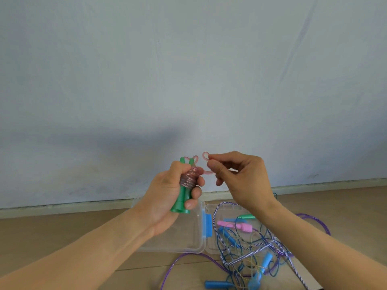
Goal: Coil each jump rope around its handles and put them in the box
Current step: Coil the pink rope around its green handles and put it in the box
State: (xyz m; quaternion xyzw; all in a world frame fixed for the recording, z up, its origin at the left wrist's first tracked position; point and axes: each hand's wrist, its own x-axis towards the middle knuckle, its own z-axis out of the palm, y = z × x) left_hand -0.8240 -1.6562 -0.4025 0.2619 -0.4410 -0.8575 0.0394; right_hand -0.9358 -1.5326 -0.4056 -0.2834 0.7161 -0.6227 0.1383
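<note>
Forearms frame the view; two green handles [181,193] are clenched side by side in the left hand [167,197], pink rope [189,177] coiled tight around them. Its last loop [206,159] is pinched in the right hand [238,176]. Judgement: the end is best tucked under a wrap. Below, on the floor: one clear box [201,243], open; loose handles counted as roughly five blue, one pink, one green

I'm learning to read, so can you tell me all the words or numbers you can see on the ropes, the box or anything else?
There are none to read here.
Green handles in the left hand: no print shows.
Clear box and its blue latch: plain, no label visible.
Blue and pink handles in the rope pile: no words or numbers visible.
Wall: blank.
</note>
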